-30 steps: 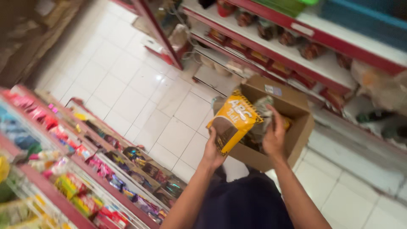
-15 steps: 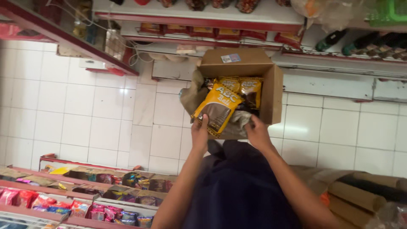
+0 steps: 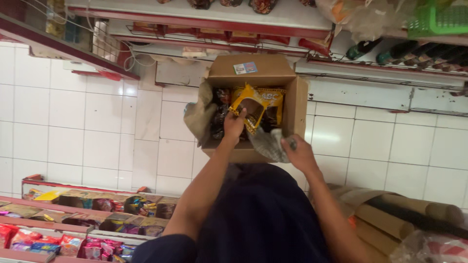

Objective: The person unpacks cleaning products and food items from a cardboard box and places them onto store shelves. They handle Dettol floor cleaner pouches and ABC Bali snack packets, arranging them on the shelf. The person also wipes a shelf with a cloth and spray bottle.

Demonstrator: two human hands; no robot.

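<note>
Carefully: my left hand (image 3: pixel 234 125) pinches the yellow snack packet (image 3: pixel 249 108) inside the open cardboard box (image 3: pixel 292 104) on the tiled floor (image 3: pixel 73 126), my right hand (image 3: pixel 300 153) gripping the crumpled plastic liner (image 3: pixel 267 144) aside—best grip the packet's edge, lift straight.

A small shop — red-edged shelves (image 3: pixel 195 22) of packaged goods, snack racks (image 3: pixel 73 229), a white tiled floor (image 3: pixel 73 131) between them.
</note>
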